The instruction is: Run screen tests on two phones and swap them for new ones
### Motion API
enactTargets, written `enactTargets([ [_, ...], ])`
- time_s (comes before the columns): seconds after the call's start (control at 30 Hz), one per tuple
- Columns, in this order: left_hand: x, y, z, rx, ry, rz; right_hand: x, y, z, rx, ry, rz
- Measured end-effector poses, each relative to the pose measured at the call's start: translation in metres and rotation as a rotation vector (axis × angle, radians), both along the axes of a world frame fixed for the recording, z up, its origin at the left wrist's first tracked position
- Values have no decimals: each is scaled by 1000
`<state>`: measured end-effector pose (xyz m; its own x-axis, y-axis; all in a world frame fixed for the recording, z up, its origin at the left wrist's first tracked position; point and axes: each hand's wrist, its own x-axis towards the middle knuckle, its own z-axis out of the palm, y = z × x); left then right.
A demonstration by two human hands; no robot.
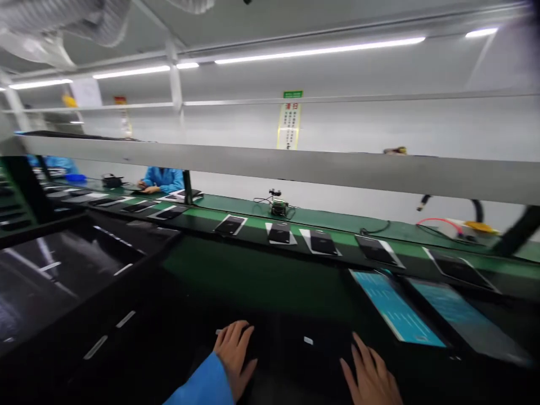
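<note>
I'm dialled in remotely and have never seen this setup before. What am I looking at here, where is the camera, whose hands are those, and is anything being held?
There is one picture, taken by a camera worn on a person's head, looking forward and down, so the two hands at the bottom are that person's own. The left hand, with a blue sleeve, and the right hand both lie flat on a dark tablet-like device; neither grips anything. Just right of them lie two lit blue screens, tilted away. Beyond runs a long green conveyor belt carrying a row of dark phones, spaced apart on pale sheets. A small gadget with cables sits on the far edge. At far left another worker in blue sits at the same belt. A dark tray fills the left foreground; it is blurred.
</note>
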<state>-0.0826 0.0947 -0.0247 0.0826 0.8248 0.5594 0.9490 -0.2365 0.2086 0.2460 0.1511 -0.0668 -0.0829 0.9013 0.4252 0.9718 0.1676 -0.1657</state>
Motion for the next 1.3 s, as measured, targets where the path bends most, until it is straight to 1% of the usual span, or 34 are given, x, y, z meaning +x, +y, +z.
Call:
enactTargets([
  [0.07, 23, 29, -5, -49, 12, 11, -5, -2, 5, -17, 42, -43],
  [0.1, 32, 39, -9, -70, 13, 24, -7, -3, 8, -33, 78, -44],
  [0.17, 43, 53, -17, -100, 3, 60, -7, -1, 15, -74, 153, -22],
  [0.27, 46, 60, -23, -123, -29, 90, 1, 7, 21, -148, 215, 9],
  [0.37, 42, 63, -19, -140, -59, 81, 11, 17, 23, -216, 268, 31],
  [0.43, 41, 64, -15, -152, -78, 82, 16, 20, 24, -240, 311, 34],
  [0.5, 42, 63, -14, -162, -96, 95, 18, 16, 24, -246, 347, 32],
  [0.57, 42, 58, -17, -173, -109, 103, 19, 7, 24, -244, 377, 34],
  [0.73, 34, 33, -30, -219, -127, 81, 19, -28, 18, -258, 434, 12],
  [0.83, 29, 22, -29, -248, -136, 80, 17, -42, 17, -266, 450, -2],
  [1.07, 34, 22, -18, -241, -135, 109, 11, -49, 19, -239, 424, -6],
  [1.17, 34, 21, -18, -227, -147, 113, 7, -52, 20, -211, 391, 8],
  [1.3, 30, 20, -22, -209, -167, 103, 4, -54, 23, -179, 343, 25],
])
